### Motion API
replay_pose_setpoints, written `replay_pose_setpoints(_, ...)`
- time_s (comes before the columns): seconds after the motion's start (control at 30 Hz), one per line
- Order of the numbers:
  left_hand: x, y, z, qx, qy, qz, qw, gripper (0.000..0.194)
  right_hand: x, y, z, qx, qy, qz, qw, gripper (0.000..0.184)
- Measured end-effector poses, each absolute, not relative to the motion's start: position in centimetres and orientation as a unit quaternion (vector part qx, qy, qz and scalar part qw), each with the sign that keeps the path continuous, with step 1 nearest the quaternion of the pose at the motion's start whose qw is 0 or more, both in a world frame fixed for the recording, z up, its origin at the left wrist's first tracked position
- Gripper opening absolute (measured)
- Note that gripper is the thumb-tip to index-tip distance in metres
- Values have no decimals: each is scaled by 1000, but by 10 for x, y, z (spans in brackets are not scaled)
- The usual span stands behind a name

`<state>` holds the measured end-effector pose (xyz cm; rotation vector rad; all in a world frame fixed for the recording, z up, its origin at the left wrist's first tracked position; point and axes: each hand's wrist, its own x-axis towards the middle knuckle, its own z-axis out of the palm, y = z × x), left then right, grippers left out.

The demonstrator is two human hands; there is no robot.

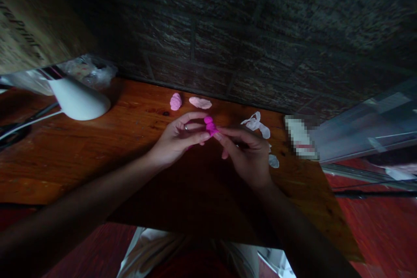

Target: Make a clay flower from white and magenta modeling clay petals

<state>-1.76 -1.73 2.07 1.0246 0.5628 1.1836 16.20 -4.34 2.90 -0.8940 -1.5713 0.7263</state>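
Between both hands, above the wooden table, is a small bright magenta piece [211, 126] that looks like soft modelling clay, with a rounded lump at its top. My left hand [177, 139], wearing a ring, pinches it from the left between thumb and fingers. From the right, the thumb and forefinger of my right hand [247, 152] grip its lower edge. Behind my left hand lie a pink lump [176, 101] and a flat pale-pink piece [200, 103] of similar look. White scraps [257, 124] lie beyond my right hand, and another pale scrap [273, 161] is beside it.
On the wooden table [137, 108] at left stands a white lamp base [80, 100] with cables, near plastic wrapping [93, 71] and a cardboard box [35, 21]. A dark brick-patterned wall [211, 34] rises behind. At right are a blurred white item [300, 139] and a translucent bin [368, 121].
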Motion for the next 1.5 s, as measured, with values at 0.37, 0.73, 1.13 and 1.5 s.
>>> replay_pose_setpoints(0.37,-17,-17,22,455,278,528,661,30,161,-46,29,-396,-677,296,545,18)
replay_pose_setpoints(0.73,-18,-17,27,439,248,530,682,29,159,-47,28,-393,-670,350,523,23)
replay_pose_setpoints(1.13,-20,-15,23,427,224,512,711,31,155,-45,25,-385,-628,379,561,14)
replay_pose_setpoints(1.5,-16,-16,18,432,273,545,664,35,151,-47,21,-422,-695,277,512,40)
